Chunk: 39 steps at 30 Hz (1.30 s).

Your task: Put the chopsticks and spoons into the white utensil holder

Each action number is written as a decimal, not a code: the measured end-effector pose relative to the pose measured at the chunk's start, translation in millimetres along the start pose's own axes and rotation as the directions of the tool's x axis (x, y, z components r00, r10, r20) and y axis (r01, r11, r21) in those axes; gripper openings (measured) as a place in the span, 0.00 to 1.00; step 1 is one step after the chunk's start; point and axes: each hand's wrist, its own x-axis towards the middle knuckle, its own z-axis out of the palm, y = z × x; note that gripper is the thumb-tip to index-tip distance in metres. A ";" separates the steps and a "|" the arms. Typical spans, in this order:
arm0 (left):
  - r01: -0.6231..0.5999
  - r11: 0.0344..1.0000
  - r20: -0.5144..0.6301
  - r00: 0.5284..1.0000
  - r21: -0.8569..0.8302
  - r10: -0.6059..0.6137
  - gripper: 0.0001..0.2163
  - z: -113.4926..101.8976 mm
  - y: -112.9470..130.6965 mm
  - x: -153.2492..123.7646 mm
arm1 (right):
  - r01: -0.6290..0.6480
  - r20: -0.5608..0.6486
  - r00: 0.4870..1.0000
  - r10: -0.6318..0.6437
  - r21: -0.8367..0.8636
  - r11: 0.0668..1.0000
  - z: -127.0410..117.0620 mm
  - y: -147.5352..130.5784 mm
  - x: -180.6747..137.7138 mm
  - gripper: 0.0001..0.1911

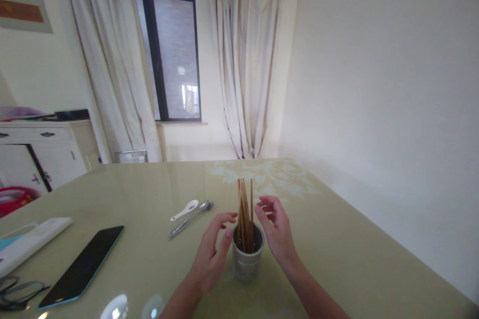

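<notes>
A small grey cup (247,258) stands on the glossy pale green table (355,254), with several wooden chopsticks (245,214) upright in it. My left hand (211,254) is open just left of the cup, fingers curved toward its rim, the thumb near or touching it. Just right of the cup my right hand (276,229) is open too, fingers spread beside the chopsticks. Neither hand holds anything.
A white ceramic spoon (184,210) and a metal spoon (190,220) lie left of the cup. Further left are a dark phone (84,265), a white flat case (32,241) and glasses (18,291). A white cabinet (41,154) and a curtained window (170,55) stand behind.
</notes>
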 end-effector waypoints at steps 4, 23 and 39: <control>-0.052 0.999 0.063 0.997 0.004 0.052 0.17 0.8 4.6 -0.4 | -0.109 0.135 0.986 0.098 0.071 0.992 4.0 9.7 1.7 0.23; -0.156 0.979 0.064 0.987 0.133 0.149 0.17 2.4 2.3 -1.2 | -0.104 0.280 0.956 0.085 0.054 0.993 1.9 12.3 2.5 0.22; 0.225 0.413 -0.179 0.973 0.882 -0.147 0.18 -52.0 -67.2 16.4 | -0.136 0.219 0.970 0.105 0.132 0.982 2.8 14.7 6.2 0.31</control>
